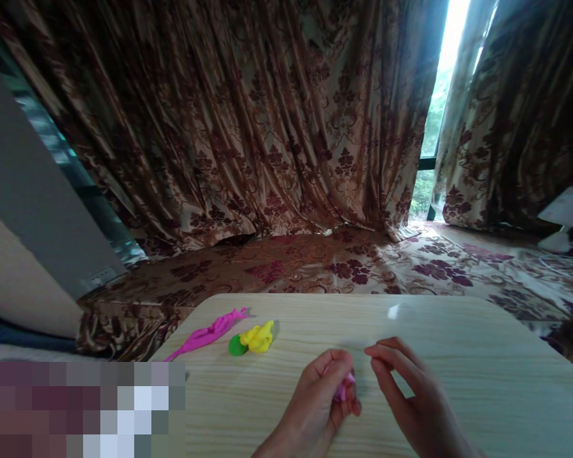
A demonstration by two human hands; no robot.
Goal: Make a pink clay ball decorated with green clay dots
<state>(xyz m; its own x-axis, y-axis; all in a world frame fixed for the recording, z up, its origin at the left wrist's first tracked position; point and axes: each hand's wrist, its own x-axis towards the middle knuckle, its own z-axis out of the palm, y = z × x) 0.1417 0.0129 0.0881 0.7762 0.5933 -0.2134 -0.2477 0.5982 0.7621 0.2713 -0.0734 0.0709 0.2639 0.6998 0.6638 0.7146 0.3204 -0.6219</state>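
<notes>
Curled fingers of my left hand (322, 388) close round a lump of pink modelling clay (342, 387), which shows only in part between thumb and fingers. Just to its right, my right hand (408, 388) is held in a pinch, thumb and forefinger tips together. Whether anything tiny sits between those tips is not visible. Farther back on the left lies a long, twisted strip of pink clay (210, 332). Beside it a crumpled yellow clay piece (258, 337) touches a flat, round green piece (237, 345).
Both hands are above a pale wood-grain table (482, 356) with rounded far corners. Behind it, a ledge (363, 264) is covered in floral cloth, and patterned curtains (267, 127) hang there. A white lamp (566, 213) stands at the far right. The lower left corner is pixelated.
</notes>
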